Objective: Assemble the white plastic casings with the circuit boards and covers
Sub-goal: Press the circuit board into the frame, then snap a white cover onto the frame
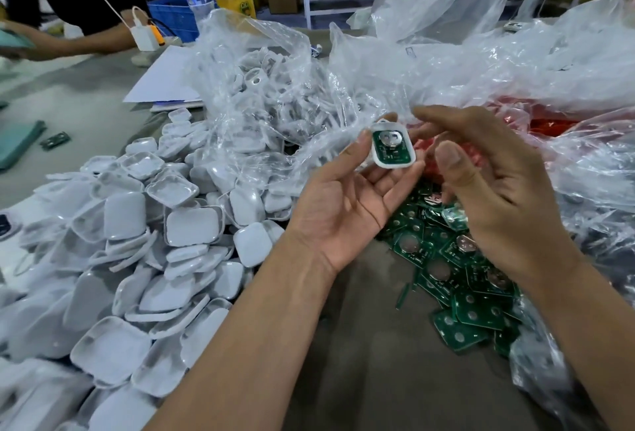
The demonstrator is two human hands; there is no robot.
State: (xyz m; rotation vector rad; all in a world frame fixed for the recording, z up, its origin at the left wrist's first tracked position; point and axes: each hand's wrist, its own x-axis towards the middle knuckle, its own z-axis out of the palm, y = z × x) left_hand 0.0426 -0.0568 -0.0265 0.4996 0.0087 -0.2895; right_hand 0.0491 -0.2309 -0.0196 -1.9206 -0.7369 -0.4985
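A: Left hand (pixel 347 197) at frame centre, palm up, grip closed lightly round a casing (pixel 393 145): thumb on its left edge, fingertips under and along the right.

B: Board (pixel 391 146) already seated inside?

A: Looks so. Green face up, coin-cell holder showing, white rim all round. Held tilted toward the camera, probably to check the seating.

B: And the right hand (pixel 491 190)?

A: Just right of the casing, fingers loosely curled, nothing pinched. Fingertips close to the casing's top edge; touching or not, hard to tell. Probably hovering there ready to press the board home or to go for a cover.

B: Covers where?

A: Big white heap (pixel 165 241) filling the lower left, spilling over the worktop (pixel 364 344). Shallow rounded-square shells, some hollow side up, some domed side up. Covers or casings, cannot say which. More white parts in the clear bag (pixel 268 94) above centre-left.

B: Boards?

A: Loose green pile (pixel 457 276) at lower right, under the right hand, close enough to pick from without reaching. Red parts inside another bag (pixel 536 128) at right, unclear what.

B: Stage of the job?

A: By the look, board in, cover not yet on.

B: Risk?

A: Board sitting crooked under the cover; light hold could let the casing slip.
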